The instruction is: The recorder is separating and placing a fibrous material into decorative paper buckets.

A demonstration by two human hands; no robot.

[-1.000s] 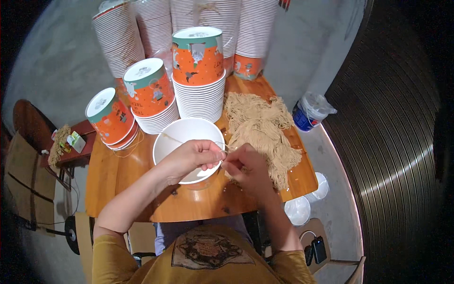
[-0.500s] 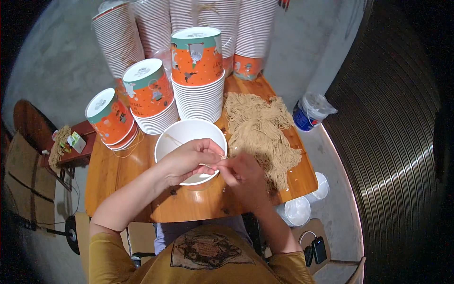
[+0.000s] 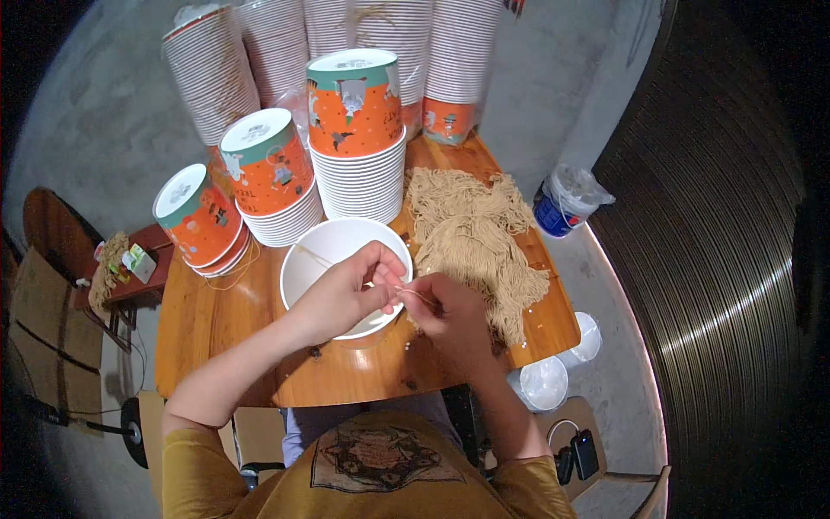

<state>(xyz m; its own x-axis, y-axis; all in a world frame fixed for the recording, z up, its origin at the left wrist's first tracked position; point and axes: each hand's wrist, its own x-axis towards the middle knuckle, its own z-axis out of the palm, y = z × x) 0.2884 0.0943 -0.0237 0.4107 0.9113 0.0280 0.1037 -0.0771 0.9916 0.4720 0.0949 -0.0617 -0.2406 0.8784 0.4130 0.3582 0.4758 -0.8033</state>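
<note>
A round paper bucket [image 3: 309, 281], white inside, stands upright on the wooden table with its mouth facing me. Over its right rim, my left hand [image 3: 356, 290] pinches a thin tan string [image 3: 417, 295]. My right hand [image 3: 450, 316] pinches the same string just right of the rim, its fingertips close to the left ones. Another stretch of string [image 3: 313, 254] crosses the inside of the bucket at the upper left. Whether the string is knotted is too small to tell. A pile of tan yarn [image 3: 475, 242] lies right of the bucket, behind my right hand.
Upside-down stacks of orange and green buckets [image 3: 356, 112] stand behind and to the left, one beside a loose string loop. Tall wrapped stacks [image 3: 462, 60] rise at the back. Past the table's [image 3: 259, 346] right edge are a blue-and-white pail [image 3: 562, 208] and white tubs [image 3: 545, 383].
My fingertips have shifted slightly; the left fingers have lifted and spread a little. A stretch of string now shows between my right fingers. The bucket and yarn stay in place.
</note>
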